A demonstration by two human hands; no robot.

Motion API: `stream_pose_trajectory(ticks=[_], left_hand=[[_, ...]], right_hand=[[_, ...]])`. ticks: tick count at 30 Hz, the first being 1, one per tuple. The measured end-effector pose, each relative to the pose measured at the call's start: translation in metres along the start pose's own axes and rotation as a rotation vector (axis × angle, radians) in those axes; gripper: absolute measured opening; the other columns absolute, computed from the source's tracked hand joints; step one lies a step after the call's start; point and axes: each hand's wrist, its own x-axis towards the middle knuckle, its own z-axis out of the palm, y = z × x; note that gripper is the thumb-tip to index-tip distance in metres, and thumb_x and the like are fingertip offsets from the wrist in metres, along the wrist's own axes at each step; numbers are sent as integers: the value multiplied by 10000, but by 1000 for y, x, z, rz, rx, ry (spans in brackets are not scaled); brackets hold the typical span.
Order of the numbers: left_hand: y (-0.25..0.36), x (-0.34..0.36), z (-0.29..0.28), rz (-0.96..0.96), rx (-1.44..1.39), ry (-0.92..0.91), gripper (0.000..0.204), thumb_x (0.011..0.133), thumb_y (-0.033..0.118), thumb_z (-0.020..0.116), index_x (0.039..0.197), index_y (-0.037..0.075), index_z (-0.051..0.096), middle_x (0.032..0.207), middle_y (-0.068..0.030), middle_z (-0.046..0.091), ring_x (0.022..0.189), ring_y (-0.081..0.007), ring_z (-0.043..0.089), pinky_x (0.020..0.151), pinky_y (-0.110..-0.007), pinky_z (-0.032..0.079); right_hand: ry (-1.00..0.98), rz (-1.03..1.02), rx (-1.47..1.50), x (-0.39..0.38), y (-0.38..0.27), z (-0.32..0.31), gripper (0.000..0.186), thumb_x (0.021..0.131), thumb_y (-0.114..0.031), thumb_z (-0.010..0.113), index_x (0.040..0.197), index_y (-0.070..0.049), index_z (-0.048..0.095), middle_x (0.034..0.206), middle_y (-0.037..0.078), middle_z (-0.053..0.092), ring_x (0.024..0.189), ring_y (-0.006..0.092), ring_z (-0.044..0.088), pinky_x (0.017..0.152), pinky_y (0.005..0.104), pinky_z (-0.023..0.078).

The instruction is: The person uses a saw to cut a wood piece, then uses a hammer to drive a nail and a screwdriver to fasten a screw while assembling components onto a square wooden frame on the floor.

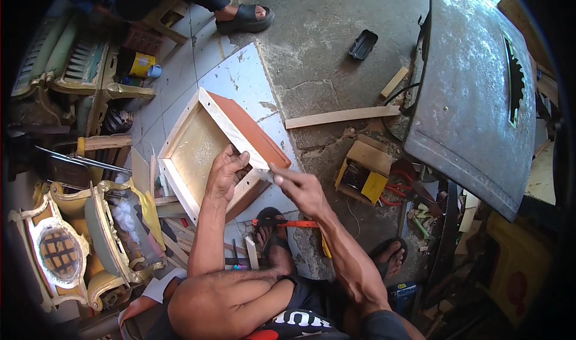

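A shallow wooden box (189, 151), its open side facing up, lies tilted on white floor tiles ahead of me. It has a pale rim with dark holes near the corners and a reddish-brown outer side. My left hand (223, 171) grips the right part of its rim, fingers curled over the inner edge. At the box's near right corner, my right hand (303, 191) closes on a small grey metal tool (264, 175). That tool touches or nearly touches the rim; its exact kind is blurred and partly covered by my fingers.
On the right stands a metal saw table (468, 100) with a toothed blade (515, 82) showing. A wood strip (342, 117) and an open carton (364, 169) lie before it. Carved gilded furniture frames (60, 250) crowd the left. Another person's sandalled foot (246, 19) is at the top.
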Motion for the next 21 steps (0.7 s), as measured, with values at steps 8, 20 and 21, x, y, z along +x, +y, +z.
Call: stream_pose_trajectory(ticks=[8, 20, 21], left_hand=[[-7, -6, -8, -1, -14, -19, 455, 970, 145, 728, 1377, 30, 562, 1241, -81, 709, 1118, -171, 710, 1017, -329, 565], [-4, -3, -5, -3, -12, -33, 445, 967, 157, 736, 1361, 38, 567, 1229, -71, 713, 1111, -152, 704, 1007, -324, 565], [-4, -3, -6, 3, -14, -31, 446, 968, 156, 734, 1363, 38, 566, 1230, -72, 713, 1117, -152, 702, 1008, -326, 564]], right_hand=[[61, 246, 94, 4, -21, 7, 334, 1032, -234, 678, 1345, -124, 726, 877, -18, 685, 747, 67, 537, 680, 262, 483], [-71, 271, 283, 4, -9, 8, 362, 1060, -221, 649, 1378, -51, 683, 680, -72, 479, 563, 33, 393, 494, 226, 287], [-98, 255, 281, -3, -7, 2, 360, 1060, -214, 648, 1379, -50, 682, 681, -73, 480, 564, 32, 394, 497, 224, 288]])
